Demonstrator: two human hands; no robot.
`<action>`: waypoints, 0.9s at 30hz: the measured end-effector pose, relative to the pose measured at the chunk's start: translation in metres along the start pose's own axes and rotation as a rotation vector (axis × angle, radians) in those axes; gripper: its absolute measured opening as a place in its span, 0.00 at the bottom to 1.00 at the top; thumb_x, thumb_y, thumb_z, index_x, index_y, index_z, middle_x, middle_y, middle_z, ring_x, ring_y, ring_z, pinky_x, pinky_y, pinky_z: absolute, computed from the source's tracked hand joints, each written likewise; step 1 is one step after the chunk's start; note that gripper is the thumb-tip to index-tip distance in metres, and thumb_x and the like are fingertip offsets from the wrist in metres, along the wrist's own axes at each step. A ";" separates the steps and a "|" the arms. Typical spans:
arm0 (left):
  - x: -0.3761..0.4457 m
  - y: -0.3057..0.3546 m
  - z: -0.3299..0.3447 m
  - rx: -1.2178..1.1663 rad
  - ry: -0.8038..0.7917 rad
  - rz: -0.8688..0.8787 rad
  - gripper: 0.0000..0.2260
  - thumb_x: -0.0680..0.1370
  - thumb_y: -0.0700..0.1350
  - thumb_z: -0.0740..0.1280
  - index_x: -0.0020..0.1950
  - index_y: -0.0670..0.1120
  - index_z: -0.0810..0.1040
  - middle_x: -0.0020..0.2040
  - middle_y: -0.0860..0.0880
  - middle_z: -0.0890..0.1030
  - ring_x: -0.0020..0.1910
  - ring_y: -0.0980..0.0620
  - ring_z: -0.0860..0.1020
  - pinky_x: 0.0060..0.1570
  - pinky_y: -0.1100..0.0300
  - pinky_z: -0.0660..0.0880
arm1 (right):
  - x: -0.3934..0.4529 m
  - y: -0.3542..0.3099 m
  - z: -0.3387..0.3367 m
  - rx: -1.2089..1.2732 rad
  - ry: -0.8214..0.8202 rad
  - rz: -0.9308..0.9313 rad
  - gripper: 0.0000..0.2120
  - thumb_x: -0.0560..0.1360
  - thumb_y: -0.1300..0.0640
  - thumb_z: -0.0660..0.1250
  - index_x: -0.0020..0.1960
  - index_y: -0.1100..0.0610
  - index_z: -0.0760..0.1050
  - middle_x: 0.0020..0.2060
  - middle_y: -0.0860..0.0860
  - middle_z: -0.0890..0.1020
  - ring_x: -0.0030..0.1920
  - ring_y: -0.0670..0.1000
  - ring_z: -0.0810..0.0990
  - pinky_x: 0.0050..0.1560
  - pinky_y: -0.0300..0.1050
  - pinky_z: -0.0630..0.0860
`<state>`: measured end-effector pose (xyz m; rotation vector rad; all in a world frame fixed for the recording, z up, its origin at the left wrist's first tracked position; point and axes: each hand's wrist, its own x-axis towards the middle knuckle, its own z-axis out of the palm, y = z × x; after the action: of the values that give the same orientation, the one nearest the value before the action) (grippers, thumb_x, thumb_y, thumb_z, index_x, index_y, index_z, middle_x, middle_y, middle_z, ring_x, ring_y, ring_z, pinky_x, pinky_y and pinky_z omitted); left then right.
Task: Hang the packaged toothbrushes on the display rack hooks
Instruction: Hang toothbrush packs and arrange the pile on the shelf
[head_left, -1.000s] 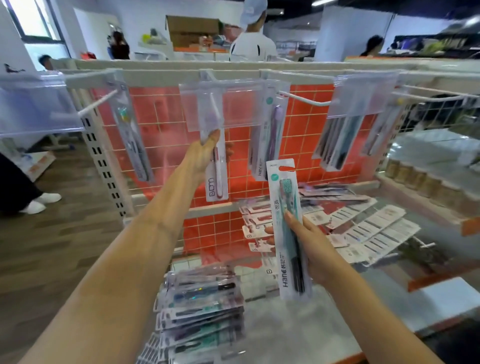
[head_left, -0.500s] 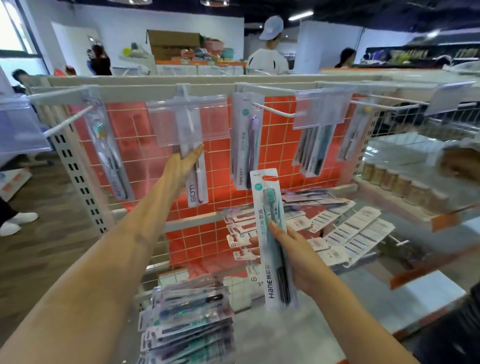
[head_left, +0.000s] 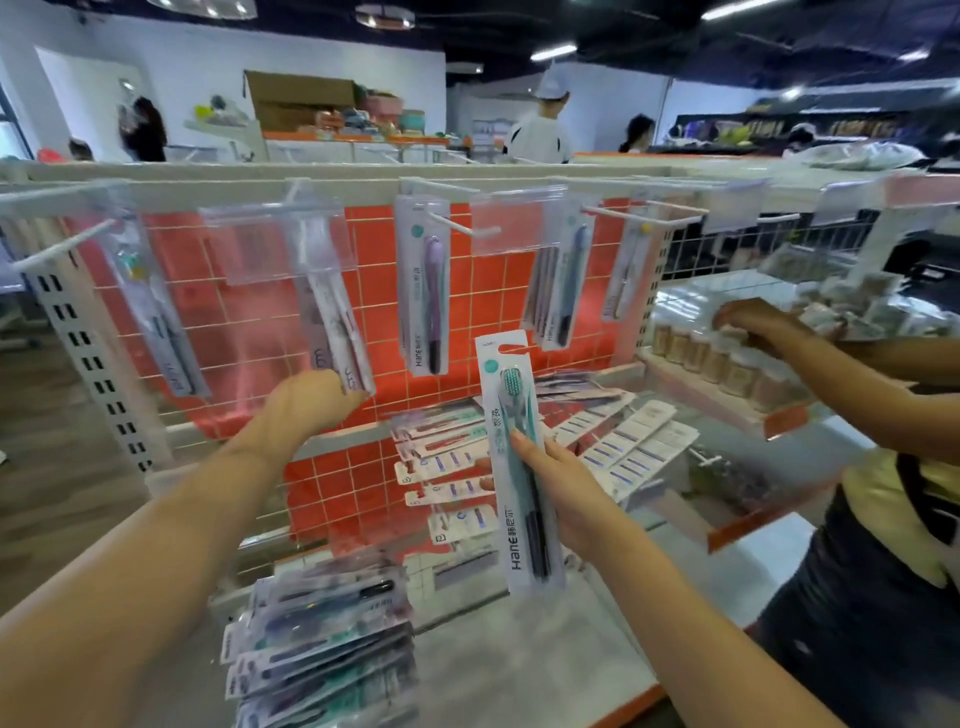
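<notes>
Now teal toothbrush pack (head_left: 522, 462) in right hand (head_left: 563, 493), unhung; left hand (head_left: 306, 402) beside hanging pack (head_left: 337, 327).

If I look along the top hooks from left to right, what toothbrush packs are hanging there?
Pack with a teal-and-yellow brush → white pack that the left hand touches at its bottom → purple brush pack → dark blue brush packs → thin pack with a yellow tip.
</notes>
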<state>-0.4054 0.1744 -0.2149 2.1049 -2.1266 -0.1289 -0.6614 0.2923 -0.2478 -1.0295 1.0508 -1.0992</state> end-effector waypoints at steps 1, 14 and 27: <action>-0.003 0.005 0.000 0.029 0.023 -0.007 0.20 0.81 0.57 0.55 0.43 0.42 0.75 0.42 0.44 0.78 0.46 0.44 0.78 0.48 0.57 0.74 | -0.002 -0.002 -0.006 -0.005 0.007 -0.003 0.15 0.79 0.51 0.61 0.60 0.59 0.76 0.40 0.49 0.84 0.41 0.48 0.82 0.41 0.41 0.79; -0.058 0.099 0.009 0.165 0.070 -0.045 0.21 0.81 0.58 0.54 0.58 0.44 0.77 0.54 0.43 0.80 0.53 0.44 0.78 0.57 0.48 0.75 | -0.015 -0.013 -0.116 -0.005 -0.045 -0.031 0.10 0.80 0.51 0.61 0.53 0.56 0.76 0.37 0.50 0.82 0.35 0.46 0.81 0.38 0.41 0.79; -0.142 0.226 0.059 -0.011 0.180 0.128 0.18 0.80 0.56 0.58 0.67 0.50 0.69 0.65 0.49 0.73 0.62 0.48 0.72 0.58 0.50 0.73 | -0.035 -0.003 -0.224 0.093 -0.147 0.003 0.13 0.75 0.50 0.64 0.55 0.55 0.77 0.47 0.53 0.84 0.49 0.54 0.82 0.55 0.52 0.77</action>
<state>-0.6374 0.3171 -0.2421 1.8887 -2.1390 0.0609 -0.8848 0.3015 -0.2831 -1.0171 0.8758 -1.0438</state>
